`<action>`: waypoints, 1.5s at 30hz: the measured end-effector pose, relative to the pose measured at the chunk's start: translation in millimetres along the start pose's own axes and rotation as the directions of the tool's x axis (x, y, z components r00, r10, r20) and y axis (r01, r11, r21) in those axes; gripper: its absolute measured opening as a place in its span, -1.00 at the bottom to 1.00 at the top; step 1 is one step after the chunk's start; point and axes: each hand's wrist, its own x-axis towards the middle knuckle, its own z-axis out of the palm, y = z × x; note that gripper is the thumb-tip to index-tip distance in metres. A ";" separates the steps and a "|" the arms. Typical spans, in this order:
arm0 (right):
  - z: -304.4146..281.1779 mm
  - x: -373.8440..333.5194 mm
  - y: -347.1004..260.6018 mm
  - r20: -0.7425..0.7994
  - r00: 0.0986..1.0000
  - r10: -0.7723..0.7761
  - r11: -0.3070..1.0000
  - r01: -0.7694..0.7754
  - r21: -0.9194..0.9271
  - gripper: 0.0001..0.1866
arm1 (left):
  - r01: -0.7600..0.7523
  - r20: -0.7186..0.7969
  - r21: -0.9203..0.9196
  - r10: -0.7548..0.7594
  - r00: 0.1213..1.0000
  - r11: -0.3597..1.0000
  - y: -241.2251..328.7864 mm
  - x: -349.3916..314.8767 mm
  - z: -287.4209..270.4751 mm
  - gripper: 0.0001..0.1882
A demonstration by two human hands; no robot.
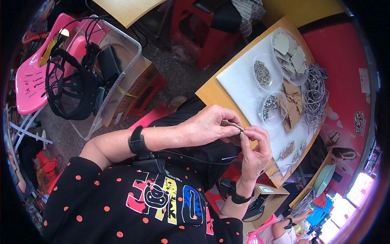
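My left hand (209, 125) is closed, its thumb and index finger pinching a thin greyish cord-like piece (233, 123). Against it, my right hand (256, 147) pinches the same piece's end, with the fingertips of both hands nearly meeting. A tiny bright spot shows at the pinch, too small to name. Most of the held piece is hidden by fingers. Beyond my hands lies a white mat (239, 87) on a wooden table. On it stand a clear round dish of small metal parts (262, 73) and a second such dish (272, 109).
A larger clear dish (289, 57) holds pale card pieces, near brown card pieces (293, 103). Grey cords (316, 95) lie bundled at the table's right edge, with wound cords (287, 150) nearer me. To the left are a pink chair (30, 87) and a clear bin (136, 46) with black headgear.
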 end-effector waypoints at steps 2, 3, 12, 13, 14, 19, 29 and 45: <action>0.3 0.1 -0.4 -0.006 1.000 -0.014 1.000 0.014 -0.020 -0.82 | 0.005 -0.001 -0.007 -0.005 1.000 1.000 -0.1 -0.1 0.2 -0.81; 0.5 0.1 -0.4 -0.006 1.000 -0.014 1.000 0.014 -0.019 -0.82 | 0.003 -0.002 -0.012 -0.003 1.000 1.000 0.8 -0.5 0.6 -0.81; 1.2 -0.5 -0.8 -0.023 0.998 -0.061 0.997 0.060 -0.057 -0.82 | -0.059 -0.019 0.064 0.060 0.998 0.996 2.6 -2.1 2.3 -0.79; 2.4 -2.7 1.9 -0.059 0.998 -0.016 1.000 0.017 0.018 -0.83 | -0.074 -0.007 0.100 0.075 0.997 0.992 2.0 -2.0 1.7 -0.80; 3.0 -4.2 3.3 -0.093 0.995 0.031 0.995 -0.022 0.094 -0.83 | -0.073 -0.006 0.100 0.074 0.997 0.992 2.8 -2.8 1.7 -0.80; -1.6 -3.0 2.8 -0.017 0.989 -0.147 0.984 0.144 -0.107 -0.82 | 0.003 -0.008 0.090 -0.003 1.000 0.996 2.7 -5.7 2.4 -0.80; 1.1 -34.2 0.1 -0.314 0.949 -0.019 0.952 0.113 0.285 -0.91 | 0.009 -0.193 -0.198 -0.048 0.980 0.980 2.4 -5.4 -23.9 -0.80; 82.3 -83.6 57.8 0.777 0.626 0.069 0.552 0.625 -0.553 -0.74 | -0.029 -0.217 -0.154 -0.005 0.976 0.988 -1.3 -31.1 -36.6 -0.81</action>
